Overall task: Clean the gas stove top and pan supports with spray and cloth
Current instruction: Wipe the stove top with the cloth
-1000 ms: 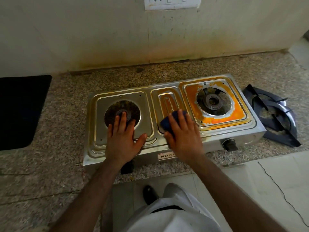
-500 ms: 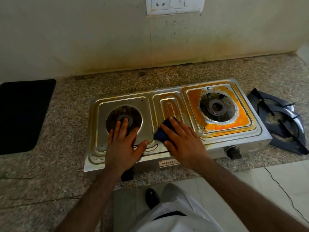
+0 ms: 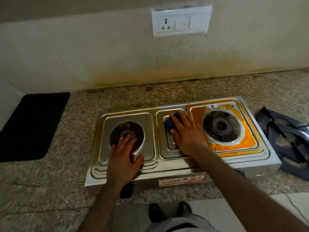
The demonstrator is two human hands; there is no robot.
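Observation:
A steel two-burner gas stove (image 3: 260,164) lies on the granite counter (image 3: 50,178). Orange staining surrounds its right burner (image 3: 221,126). My left hand (image 3: 124,158) rests flat on the stove's front left, fingers straight over the left burner (image 3: 127,133). My right hand (image 3: 187,133) presses a dark blue cloth (image 3: 168,123) onto the far part of the centre panel, with most of the cloth hidden under the palm and fingers. Two dark pan supports (image 3: 287,141) lie stacked on the counter just right of the stove. No spray bottle is in view.
A black mat (image 3: 31,126) lies on the counter at the left. A stained wall with a white socket plate (image 3: 180,20) stands behind the stove. Below the counter edge are my shoes (image 3: 170,211) on a tiled floor, and a thin cable (image 3: 297,208) at the right.
My right hand has pushed the blue cloth from the near end of the centre panel to its far end. The left hand stays planted. The camera has tilted upward.

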